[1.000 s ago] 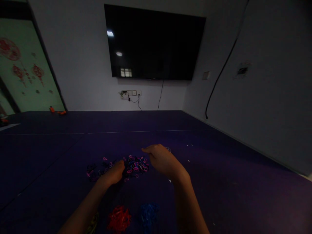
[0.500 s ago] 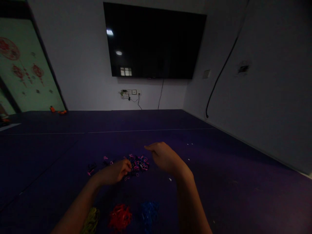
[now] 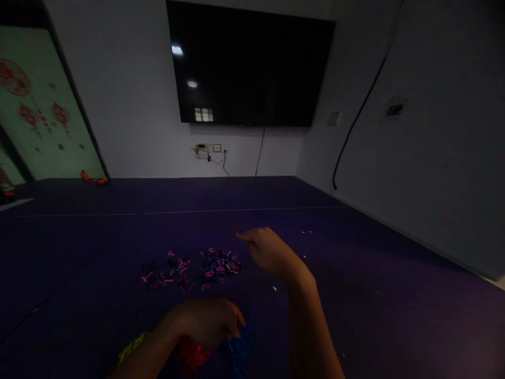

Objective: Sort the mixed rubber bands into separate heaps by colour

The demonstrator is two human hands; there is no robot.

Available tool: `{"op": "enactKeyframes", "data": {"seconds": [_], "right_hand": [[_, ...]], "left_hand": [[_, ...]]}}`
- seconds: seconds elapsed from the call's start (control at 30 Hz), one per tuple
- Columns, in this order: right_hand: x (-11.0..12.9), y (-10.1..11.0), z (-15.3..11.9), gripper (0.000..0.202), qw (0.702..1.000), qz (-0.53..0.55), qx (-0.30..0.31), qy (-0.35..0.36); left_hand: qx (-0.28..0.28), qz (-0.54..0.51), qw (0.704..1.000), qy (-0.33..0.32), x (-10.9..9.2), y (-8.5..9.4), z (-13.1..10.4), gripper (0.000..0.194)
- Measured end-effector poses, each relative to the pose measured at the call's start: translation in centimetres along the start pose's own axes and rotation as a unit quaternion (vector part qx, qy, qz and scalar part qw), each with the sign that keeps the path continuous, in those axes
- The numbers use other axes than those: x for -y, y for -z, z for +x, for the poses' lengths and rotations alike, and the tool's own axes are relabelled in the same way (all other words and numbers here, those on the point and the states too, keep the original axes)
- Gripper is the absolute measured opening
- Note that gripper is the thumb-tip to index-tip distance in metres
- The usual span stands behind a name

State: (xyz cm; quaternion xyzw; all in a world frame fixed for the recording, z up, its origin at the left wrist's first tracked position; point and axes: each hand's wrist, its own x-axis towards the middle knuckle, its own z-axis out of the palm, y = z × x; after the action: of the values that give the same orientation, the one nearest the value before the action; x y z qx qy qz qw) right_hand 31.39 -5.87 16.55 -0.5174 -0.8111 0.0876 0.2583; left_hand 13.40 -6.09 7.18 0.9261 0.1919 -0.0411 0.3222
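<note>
Left hand [image 3: 215,322] at blue pile [image 3: 241,348]

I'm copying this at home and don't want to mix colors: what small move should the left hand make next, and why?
Probably loosen the left hand over the blue pile. Its fingertips are right at that pile, so anything pinched there, which I can't make out, would likely drop there rather than on the neighboring red pile.

2 hands [image 3: 211,321], 3 single-clr piles [image 3: 242,345], 2 mixed-clr clusters [image 3: 220,270], 1 TV [image 3: 252,68]
</note>
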Motion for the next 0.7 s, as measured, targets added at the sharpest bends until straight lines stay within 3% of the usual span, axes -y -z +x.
{"op": "enactKeyframes", "data": {"seconds": [0.1,0.4,0.7], "right_hand": [[0.1,0.1,0.0,0.047,1.000,0.000,-0.001,0.000],[0.0,0.1,-0.1,0.047,1.000,0.001,0.004,-0.011],[0.0,0.1,0.0,0.047,1.000,0.001,0.008,-0.006]], "left_hand": [[-0.028,-0.024,0.999,-0.005,-0.3,0.9,-0.8,0.034],[-0.011,-0.041,0.999,-0.014,-0.3,1.5,-0.2,0.026],[0.070,-0.023,0.997,0.000,-0.1,0.2,-0.1,0.015]]}}
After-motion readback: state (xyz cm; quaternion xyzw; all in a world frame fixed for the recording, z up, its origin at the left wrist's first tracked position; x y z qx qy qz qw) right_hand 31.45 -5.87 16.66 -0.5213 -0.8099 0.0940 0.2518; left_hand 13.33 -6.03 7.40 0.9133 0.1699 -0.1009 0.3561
